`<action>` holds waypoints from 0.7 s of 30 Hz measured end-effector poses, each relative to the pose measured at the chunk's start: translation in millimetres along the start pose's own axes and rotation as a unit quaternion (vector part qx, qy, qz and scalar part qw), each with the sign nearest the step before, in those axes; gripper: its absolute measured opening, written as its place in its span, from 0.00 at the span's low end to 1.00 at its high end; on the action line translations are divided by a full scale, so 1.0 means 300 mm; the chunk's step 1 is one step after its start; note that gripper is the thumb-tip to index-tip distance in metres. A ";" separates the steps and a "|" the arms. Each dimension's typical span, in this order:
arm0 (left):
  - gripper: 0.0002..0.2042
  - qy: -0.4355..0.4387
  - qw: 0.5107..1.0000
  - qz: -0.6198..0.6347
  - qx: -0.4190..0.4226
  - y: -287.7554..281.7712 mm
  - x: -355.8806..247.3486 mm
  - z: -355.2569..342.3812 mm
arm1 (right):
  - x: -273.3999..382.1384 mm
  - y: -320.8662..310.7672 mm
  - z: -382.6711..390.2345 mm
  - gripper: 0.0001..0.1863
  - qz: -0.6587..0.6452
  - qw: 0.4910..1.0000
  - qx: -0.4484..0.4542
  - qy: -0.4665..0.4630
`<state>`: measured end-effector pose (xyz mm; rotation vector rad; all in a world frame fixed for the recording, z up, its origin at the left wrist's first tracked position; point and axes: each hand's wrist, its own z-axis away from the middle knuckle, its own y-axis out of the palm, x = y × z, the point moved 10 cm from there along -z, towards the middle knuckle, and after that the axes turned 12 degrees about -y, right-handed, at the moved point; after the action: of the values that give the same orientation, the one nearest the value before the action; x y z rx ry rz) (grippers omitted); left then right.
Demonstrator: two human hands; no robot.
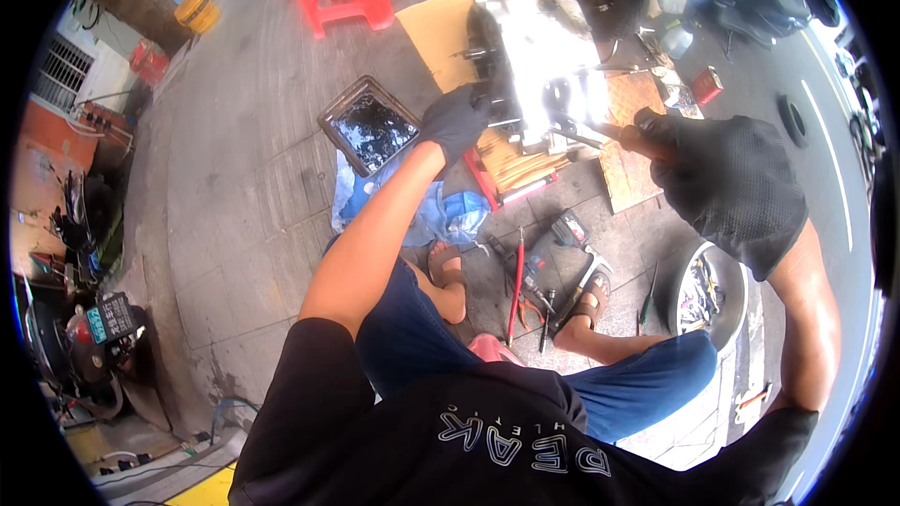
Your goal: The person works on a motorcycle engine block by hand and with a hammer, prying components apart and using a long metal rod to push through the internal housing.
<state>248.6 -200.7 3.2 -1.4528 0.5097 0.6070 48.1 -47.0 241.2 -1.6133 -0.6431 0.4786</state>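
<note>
Probably heavy, rigid and perhaps oily, the metal assembly [551, 52] at the head view's upper centre calls for a hold on its solid edges; it looks silvery, bleached by glare. The right hand [727, 183] grasps a rod-like tool [589, 138]; the left hand's [457, 119] grip, at the assembly's left side, I cannot tell.

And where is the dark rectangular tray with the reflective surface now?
In the head view, the tray lies left of centre, just left of the black-gloved left hand, with crumpled blue sheeting at its near edge.
</note>
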 end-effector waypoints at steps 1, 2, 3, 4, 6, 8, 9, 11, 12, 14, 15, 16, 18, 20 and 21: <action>0.20 0.031 0.999 -0.044 -0.001 0.002 -0.007 -0.005 | 0.013 0.000 -0.023 0.14 -0.004 1.000 0.008 -0.001; 0.20 0.013 0.999 -0.037 0.003 -0.003 0.010 -0.001 | 0.026 -0.003 -0.048 0.13 -0.007 1.000 0.015 -0.002; 0.20 -0.001 1.000 -0.025 0.014 -0.009 -0.023 0.017 | 0.036 -0.008 -0.067 0.13 0.007 0.999 0.038 0.012; 0.20 -0.017 0.999 -0.018 0.021 -0.027 -0.035 0.034 | 0.057 -0.011 -0.093 0.12 0.017 0.998 0.058 0.021; 0.20 -0.027 0.999 -0.027 0.037 -0.032 -0.034 0.036 | 0.098 -0.018 -0.137 0.12 0.057 0.995 0.079 0.021; 0.20 -0.032 0.998 -0.022 0.049 -0.027 -0.033 0.038 | 0.112 -0.026 -0.162 0.12 0.093 0.993 0.076 0.006; 0.19 -0.032 0.999 -0.017 0.036 -0.042 -0.027 0.041 | 0.098 -0.017 -0.165 0.12 0.060 0.995 0.077 0.023; 0.19 -0.038 0.999 -0.005 0.035 -0.048 -0.011 0.057 | 0.061 0.004 -0.151 0.11 -0.006 0.995 0.082 0.059; 0.19 -0.035 0.999 0.004 0.034 -0.051 -0.020 0.061 | 0.054 0.008 -0.146 0.11 -0.033 0.993 0.083 0.080; 0.18 -0.028 0.999 0.009 0.030 -0.040 -0.012 0.055 | 0.037 0.013 -0.117 0.13 -0.061 0.980 0.102 0.158; 0.18 -0.025 0.999 0.013 0.037 -0.039 -0.016 0.058 | 0.015 0.024 -0.090 0.13 -0.071 0.984 0.081 0.139; 0.19 -0.014 0.999 0.018 0.045 -0.034 -0.040 0.057 | -0.002 0.022 -0.063 0.13 -0.079 0.987 0.057 0.126; 0.16 -0.010 0.999 0.022 0.021 -0.037 -0.028 0.045 | 0.006 0.028 -0.059 0.15 -0.068 0.988 0.080 0.115; 0.16 -0.011 0.999 0.037 0.001 -0.048 -0.020 0.040 | -0.006 0.044 -0.058 0.15 -0.092 0.970 0.131 0.181; 0.17 -0.014 0.998 0.055 -0.005 -0.063 -0.029 0.056 | -0.024 0.043 -0.051 0.15 -0.087 0.974 0.115 0.177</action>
<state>253.8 -185.0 24.1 -1.4310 0.5672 0.7182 54.2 -64.3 230.3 -1.3634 -0.4356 0.1246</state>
